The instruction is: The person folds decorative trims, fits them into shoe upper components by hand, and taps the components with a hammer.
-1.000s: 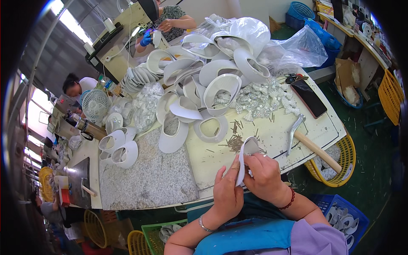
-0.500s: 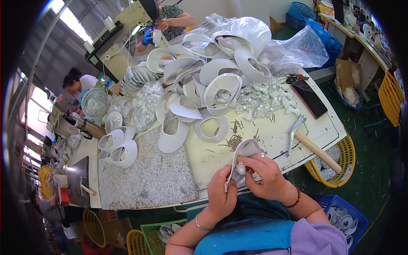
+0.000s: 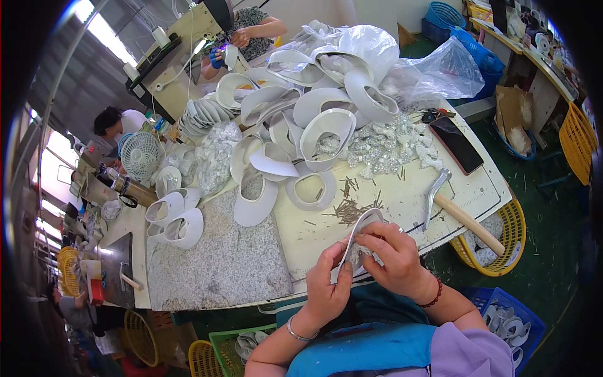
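Observation:
Near the front edge of the worktable, my left hand (image 3: 328, 284) grips the left side of a white shoe upper (image 3: 364, 220), thumb on its inner side. The upper stands on edge and curves toward my right hand (image 3: 399, 267). The fingers of that hand are bent and closed around a crumpled, glittery white ornament (image 3: 359, 252) against the inside of the upper; the fingers partly hide it. Just beyond my hands lie several thin brown nail-like pieces (image 3: 352, 212).
White shoe uppers (image 3: 330, 135) pile up mid-table beside glittery ornaments (image 3: 389, 147). A hammer (image 3: 461, 217) and a phone (image 3: 456, 144) lie at the right. A grey stone slab (image 3: 217, 264) covers the left front. Yellow (image 3: 520, 235) and blue baskets (image 3: 527, 320) stand below. A co-worker (image 3: 254, 31) sits across.
My right fingers have shifted up and curled further over the ornament, which now looks more spread out against the upper. My left hand keeps its hold.

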{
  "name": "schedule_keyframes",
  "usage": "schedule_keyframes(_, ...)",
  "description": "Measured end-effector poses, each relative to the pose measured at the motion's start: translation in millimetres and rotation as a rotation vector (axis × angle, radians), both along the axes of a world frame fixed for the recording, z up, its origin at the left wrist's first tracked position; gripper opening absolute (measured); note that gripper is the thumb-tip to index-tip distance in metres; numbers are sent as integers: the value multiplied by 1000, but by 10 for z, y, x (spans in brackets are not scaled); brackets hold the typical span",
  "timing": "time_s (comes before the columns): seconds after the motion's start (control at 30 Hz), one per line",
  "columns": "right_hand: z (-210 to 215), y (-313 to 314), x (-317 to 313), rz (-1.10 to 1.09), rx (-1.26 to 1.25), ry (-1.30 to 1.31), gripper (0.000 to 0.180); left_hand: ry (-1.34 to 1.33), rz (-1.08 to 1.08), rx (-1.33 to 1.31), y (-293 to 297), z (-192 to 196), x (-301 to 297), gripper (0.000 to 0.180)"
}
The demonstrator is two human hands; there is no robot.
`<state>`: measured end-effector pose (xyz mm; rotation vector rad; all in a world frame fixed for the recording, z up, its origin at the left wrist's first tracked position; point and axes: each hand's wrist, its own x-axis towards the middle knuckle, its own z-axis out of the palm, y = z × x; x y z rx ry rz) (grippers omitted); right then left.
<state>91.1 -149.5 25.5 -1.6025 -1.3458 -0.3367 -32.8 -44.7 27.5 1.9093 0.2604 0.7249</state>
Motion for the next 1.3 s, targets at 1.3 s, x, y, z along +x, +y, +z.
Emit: schedule_keyframes(1.3, -205, 103, -81, 101, 225, 180, 23, 103, 42, 105, 89, -41, -2, 31)
